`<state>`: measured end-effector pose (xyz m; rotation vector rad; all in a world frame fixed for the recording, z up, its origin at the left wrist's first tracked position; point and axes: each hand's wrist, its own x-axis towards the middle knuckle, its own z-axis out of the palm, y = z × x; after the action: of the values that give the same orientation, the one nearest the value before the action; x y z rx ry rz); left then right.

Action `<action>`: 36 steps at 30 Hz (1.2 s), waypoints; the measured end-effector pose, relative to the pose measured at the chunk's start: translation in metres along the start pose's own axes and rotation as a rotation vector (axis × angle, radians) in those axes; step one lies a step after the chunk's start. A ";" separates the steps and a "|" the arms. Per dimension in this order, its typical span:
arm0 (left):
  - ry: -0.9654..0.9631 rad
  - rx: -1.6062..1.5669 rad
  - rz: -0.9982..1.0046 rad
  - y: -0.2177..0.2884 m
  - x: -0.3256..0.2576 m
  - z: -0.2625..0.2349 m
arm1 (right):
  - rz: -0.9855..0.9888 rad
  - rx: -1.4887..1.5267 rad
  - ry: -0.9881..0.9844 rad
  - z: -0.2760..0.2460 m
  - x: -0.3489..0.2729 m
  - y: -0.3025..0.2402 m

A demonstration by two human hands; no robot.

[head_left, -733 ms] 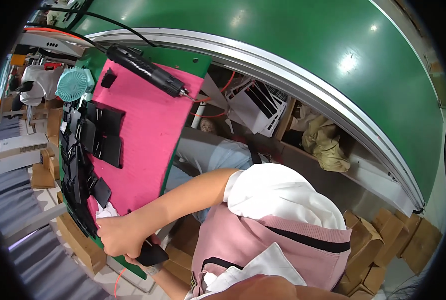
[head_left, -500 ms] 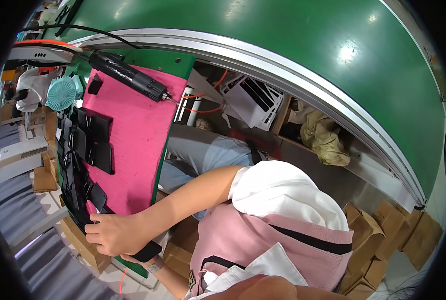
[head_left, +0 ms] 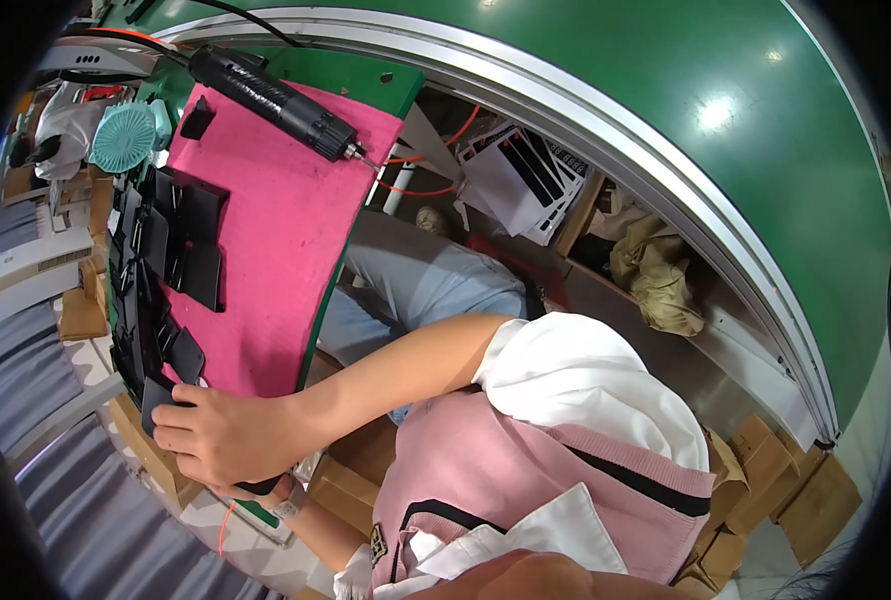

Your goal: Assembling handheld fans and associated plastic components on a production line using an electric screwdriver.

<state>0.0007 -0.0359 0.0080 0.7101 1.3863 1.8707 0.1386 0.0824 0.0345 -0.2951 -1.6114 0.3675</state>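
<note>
Flat black plastic piece [head_left: 161,395] at the pink mat's [head_left: 266,250] near end lies under the right hand [head_left: 228,437], fingers [head_left: 181,415] curled grasping it; left hand unseen.

Pink mat [head_left: 266,230]: soft, matt, foam-like sheet with a smooth, even face. Black parts [head_left: 181,245]: moulded plastic plates, dull to slightly satin, smooth. Electric screwdriver [head_left: 271,95]: black plastic body with ribbed grip and a bright metal tip. Counter [head_left: 656,90]: green, smooth, semi-gloss surface with lamp reflections, bordered by a brushed metal rail [head_left: 606,135]. Small fan [head_left: 124,138]: pale teal plastic grille, matt. Cardboard boxes [head_left: 786,480]: brown, rough, matt paperboard. Vest [head_left: 526,480]: pink knitted cloth, fine ribbed texture; shirt sleeve [head_left: 576,370]: white woven cloth, matt. Crumpled rag [head_left: 656,270]: tan cloth, creased.
</note>
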 end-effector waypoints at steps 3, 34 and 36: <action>-0.046 -0.142 0.029 0.019 -0.003 0.000 | 0.025 -0.013 0.181 0.003 0.009 -0.014; -0.272 -0.714 -0.345 0.011 0.127 0.024 | 0.082 0.273 -0.930 0.065 0.092 0.101; -0.302 -0.754 -0.360 0.002 0.127 0.019 | 0.107 0.256 -0.911 0.068 0.091 0.100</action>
<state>-0.0624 0.0754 0.0189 0.3057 0.4986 1.7171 0.0607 0.2064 0.0733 0.0012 -2.4061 0.8669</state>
